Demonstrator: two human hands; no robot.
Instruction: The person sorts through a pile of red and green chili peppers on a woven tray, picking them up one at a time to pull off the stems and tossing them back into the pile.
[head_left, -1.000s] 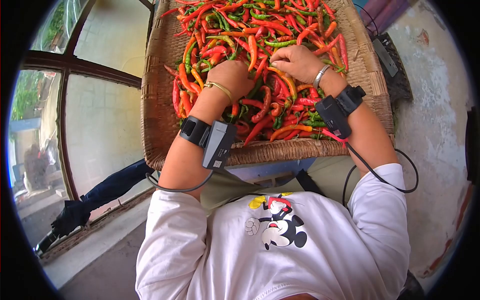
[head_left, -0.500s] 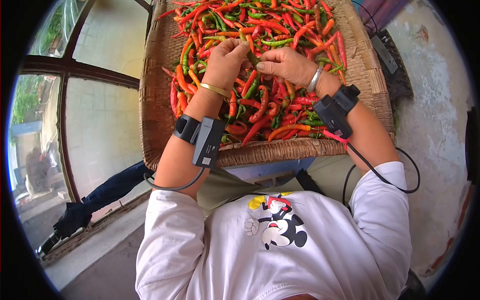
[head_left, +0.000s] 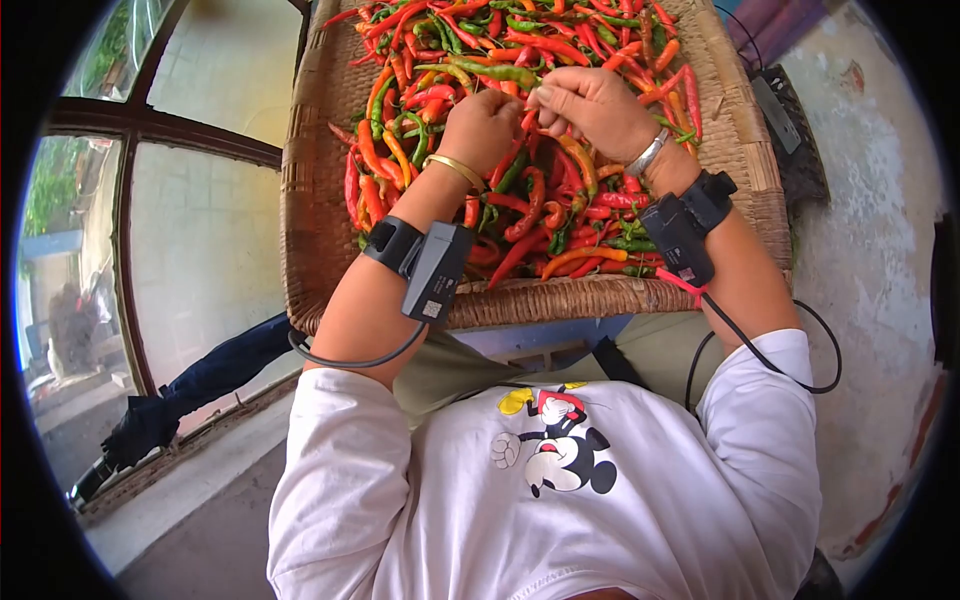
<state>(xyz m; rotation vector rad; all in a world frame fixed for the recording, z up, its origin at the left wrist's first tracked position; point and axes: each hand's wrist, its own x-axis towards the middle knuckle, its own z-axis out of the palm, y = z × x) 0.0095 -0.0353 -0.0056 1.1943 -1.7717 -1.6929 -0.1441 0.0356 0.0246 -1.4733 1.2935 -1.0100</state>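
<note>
A wide woven basket [head_left: 755, 160] holds a heap of red, orange and green chili peppers [head_left: 600, 205]. Over the heap, my left hand [head_left: 483, 132] is closed, knuckles up, and its fingertips and whatever they hold are hidden. Close to its right, my right hand [head_left: 598, 108] has thumb and forefinger pressed together; what lies between them is too small to make out. The stem end of a green chili [head_left: 500, 72] reaches that thumb and forefinger. A red chili shows just below the gap between the hands.
Framed window panes [head_left: 205, 220] stand at the left, with a dark folded umbrella [head_left: 215, 385] leaning below them. A black object [head_left: 790, 125] lies beyond the basket's right side. Cables [head_left: 760, 365] loop from the devices strapped to both forearms.
My left hand has moved slightly down and right, its fingers more hidden. My right hand has risen a little and turned. A green chili now shows above the hands.
</note>
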